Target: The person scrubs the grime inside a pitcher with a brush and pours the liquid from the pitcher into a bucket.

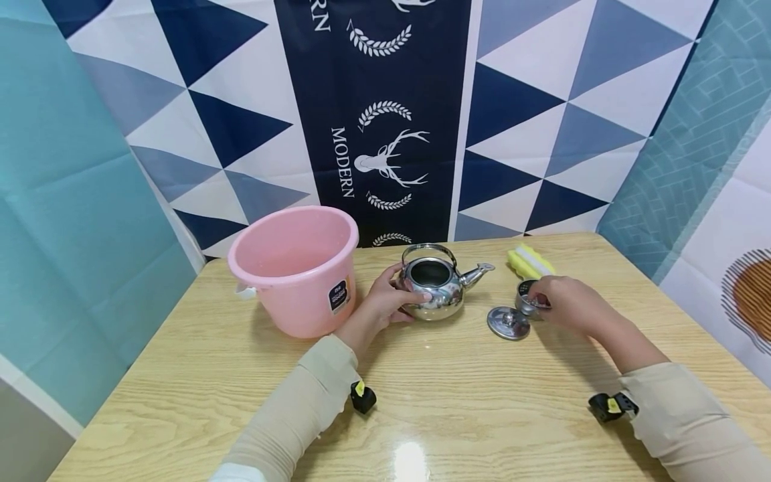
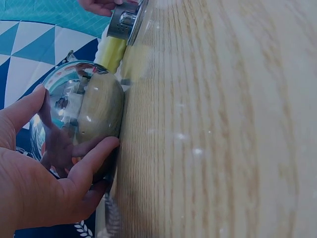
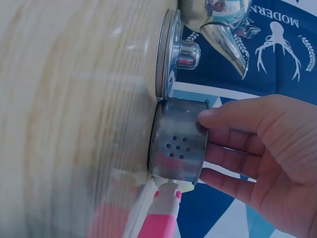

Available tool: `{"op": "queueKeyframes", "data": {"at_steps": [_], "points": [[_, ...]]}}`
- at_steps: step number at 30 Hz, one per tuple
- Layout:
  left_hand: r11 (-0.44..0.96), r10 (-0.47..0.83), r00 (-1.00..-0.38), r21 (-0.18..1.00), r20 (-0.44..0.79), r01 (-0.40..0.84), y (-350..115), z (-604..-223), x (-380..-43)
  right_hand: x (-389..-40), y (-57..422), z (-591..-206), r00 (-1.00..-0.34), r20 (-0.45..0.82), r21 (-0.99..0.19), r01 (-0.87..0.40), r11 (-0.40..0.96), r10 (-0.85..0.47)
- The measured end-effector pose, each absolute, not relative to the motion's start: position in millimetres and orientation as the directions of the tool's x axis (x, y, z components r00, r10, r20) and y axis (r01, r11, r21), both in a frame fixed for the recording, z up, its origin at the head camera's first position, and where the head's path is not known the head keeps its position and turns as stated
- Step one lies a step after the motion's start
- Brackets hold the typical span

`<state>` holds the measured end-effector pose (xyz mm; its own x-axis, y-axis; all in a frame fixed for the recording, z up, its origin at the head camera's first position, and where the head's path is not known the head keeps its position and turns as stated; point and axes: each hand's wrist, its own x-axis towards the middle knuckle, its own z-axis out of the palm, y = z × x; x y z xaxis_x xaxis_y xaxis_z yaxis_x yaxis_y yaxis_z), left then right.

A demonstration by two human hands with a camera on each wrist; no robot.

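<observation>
A shiny steel teapot (image 1: 442,301) without its lid stands on the table, its spout pointing right and its loop handle upright. My left hand (image 1: 383,298) holds the pot's rounded left side, thumb higher on the body and fingers lower down. To the right, my right hand (image 1: 569,304) pinches the rim of a small metal tea strainer (image 3: 178,141) between thumb and fingers. Small holes dot the strainer's side, and its base is at the tabletop. Right beside it the round steel lid (image 1: 508,324) lies flat, knob up.
A pink bucket (image 1: 301,304) stands left of the teapot, close to the left forearm. Behind the strainer lies a yellow and white scrubber (image 1: 530,260). The right wrist view shows a pink and white handle (image 3: 158,223) there. Patterned cloth (image 1: 385,87) hangs behind the wooden table (image 1: 452,402).
</observation>
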<state>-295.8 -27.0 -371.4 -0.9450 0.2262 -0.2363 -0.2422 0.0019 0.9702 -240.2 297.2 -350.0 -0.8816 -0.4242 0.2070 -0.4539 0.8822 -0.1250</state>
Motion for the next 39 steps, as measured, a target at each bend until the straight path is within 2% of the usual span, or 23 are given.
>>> {"op": "queueKeyframes", "data": {"at_steps": [14, 30, 39], "points": [[0.003, 0.224, -0.945, 0.97, -0.238, -0.243, -27, -372, -296, -240, 297, -349, -0.859, 0.285, -0.108, -0.47, 0.876, -0.426], [-0.001, 0.229, -0.945, 0.97, -0.235, -0.242, -27, -371, -295, -239, 307, -345, -0.865, 0.337, -0.129, -0.432, 0.892, -0.371], [-0.003, 0.227, -0.945, 0.97, -0.237, -0.244, -27, -371, -296, -237, 316, -344, -0.884, 0.306, -0.136, -0.409, 0.902, -0.355]]}}
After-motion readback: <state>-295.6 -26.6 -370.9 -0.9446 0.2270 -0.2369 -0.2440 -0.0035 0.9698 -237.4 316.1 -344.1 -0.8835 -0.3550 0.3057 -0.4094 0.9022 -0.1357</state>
